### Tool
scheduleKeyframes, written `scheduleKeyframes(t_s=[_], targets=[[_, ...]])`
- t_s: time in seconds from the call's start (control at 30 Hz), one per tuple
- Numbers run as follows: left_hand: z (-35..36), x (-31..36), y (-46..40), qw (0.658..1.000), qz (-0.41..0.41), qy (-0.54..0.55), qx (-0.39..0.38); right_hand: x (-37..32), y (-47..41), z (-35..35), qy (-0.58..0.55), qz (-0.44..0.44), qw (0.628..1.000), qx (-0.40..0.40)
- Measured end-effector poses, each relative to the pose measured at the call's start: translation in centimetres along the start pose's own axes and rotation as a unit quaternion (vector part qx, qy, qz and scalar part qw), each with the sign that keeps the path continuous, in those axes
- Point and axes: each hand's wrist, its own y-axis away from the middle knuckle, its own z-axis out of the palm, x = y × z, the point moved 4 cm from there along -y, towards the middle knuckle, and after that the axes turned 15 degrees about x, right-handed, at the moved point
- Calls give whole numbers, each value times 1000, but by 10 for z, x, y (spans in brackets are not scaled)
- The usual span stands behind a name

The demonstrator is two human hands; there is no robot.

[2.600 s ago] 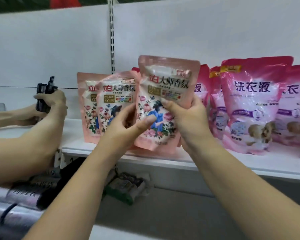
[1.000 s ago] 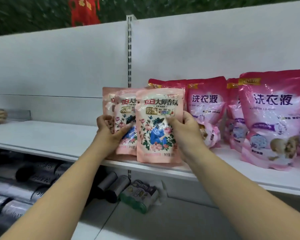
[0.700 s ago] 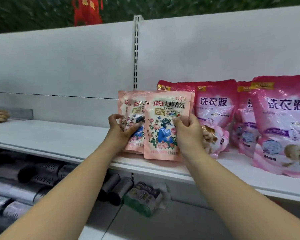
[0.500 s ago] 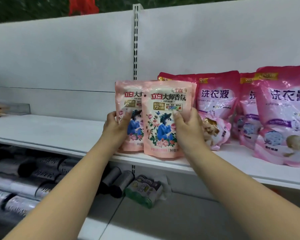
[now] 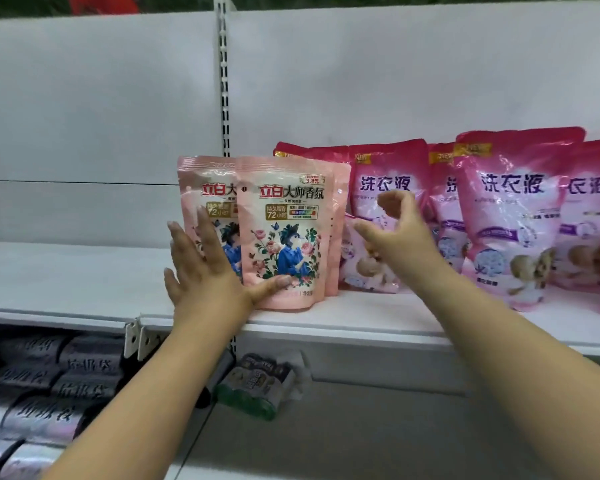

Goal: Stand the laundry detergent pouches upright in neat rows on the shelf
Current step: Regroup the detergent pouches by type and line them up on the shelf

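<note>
while flat left fingers (image 5: 201, 244) steady it, the pale-pink floral pouch (image 5: 284, 233) stands upright; right fingers (image 5: 392, 202) loosely curled, holding nothing.

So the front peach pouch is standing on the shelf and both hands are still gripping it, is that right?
Not quite. The front peach pouch does stand on the shelf, but in the head view the right hand is off it, fingers loosely curled on nothing. Only the left hand touches the pouches, fingers straight.

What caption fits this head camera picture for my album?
Left hand steadies two peach pouches upright on the white shelf; right hand hovers open beside them.
</note>
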Motion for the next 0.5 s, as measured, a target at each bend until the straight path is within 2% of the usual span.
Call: scheduleKeyframes(t_s=[0.13, 0.23, 0.37, 0.5], targets=[[2, 1, 0, 1000, -12, -21, -11, 23, -12, -5, 183, 47, 972, -137], [0, 2, 2, 999, -17, -31, -11, 15, -16, -12, 308, -36, 941, -133], [-5, 8, 6, 999, 38, -33, 6, 2, -8, -23, 294, -73, 942, -147], [-8, 11, 11, 998, 21, -54, -17, -4, 1, -45, 239, -38, 963, -116]])
